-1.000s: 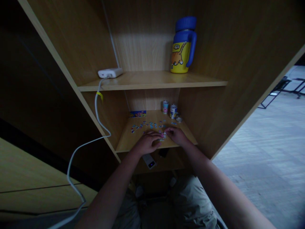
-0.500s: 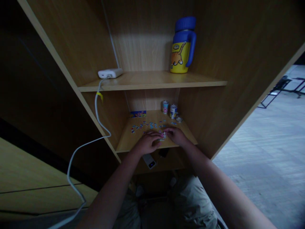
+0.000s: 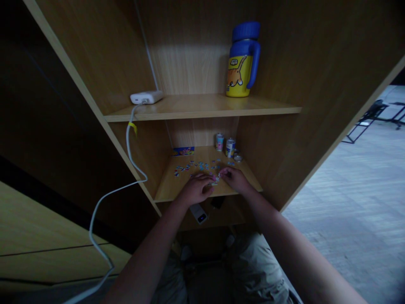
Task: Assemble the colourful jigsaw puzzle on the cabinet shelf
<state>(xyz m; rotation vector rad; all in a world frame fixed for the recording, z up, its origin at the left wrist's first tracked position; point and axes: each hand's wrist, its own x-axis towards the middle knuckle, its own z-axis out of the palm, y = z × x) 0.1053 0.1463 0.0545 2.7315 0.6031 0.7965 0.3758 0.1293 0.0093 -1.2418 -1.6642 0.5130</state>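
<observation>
Small jigsaw puzzle pieces [image 3: 202, 166] lie scattered across the middle shelf [image 3: 167, 190]. Near its front edge, a cluster of joined puzzle pieces [image 3: 215, 181] sits between my hands. My left hand [image 3: 199, 186] rests at the left of this cluster, fingers stretched towards it and thumb apart. At the right side, my right hand [image 3: 233, 178] pinches a small pale puzzle piece [image 3: 219, 175] between thumb and forefinger, close to the cluster. The fingertips partly cover the cluster, and its picture is too small to make out.
Behind the pieces stand two small cans [image 3: 230, 147], a clear lid [image 3: 237, 158] and a colourful picture card [image 3: 183, 151]. Above, the upper shelf [image 3: 196, 113] holds a blue-yellow bottle [image 3: 239, 63] and a white box [image 3: 146, 97] with a hanging cable [image 3: 95, 219]. A power bank [image 3: 198, 214] lies below.
My right hand has shifted slightly to the right, its fingertips a little farther from the left hand's. My left hand stays almost in place.
</observation>
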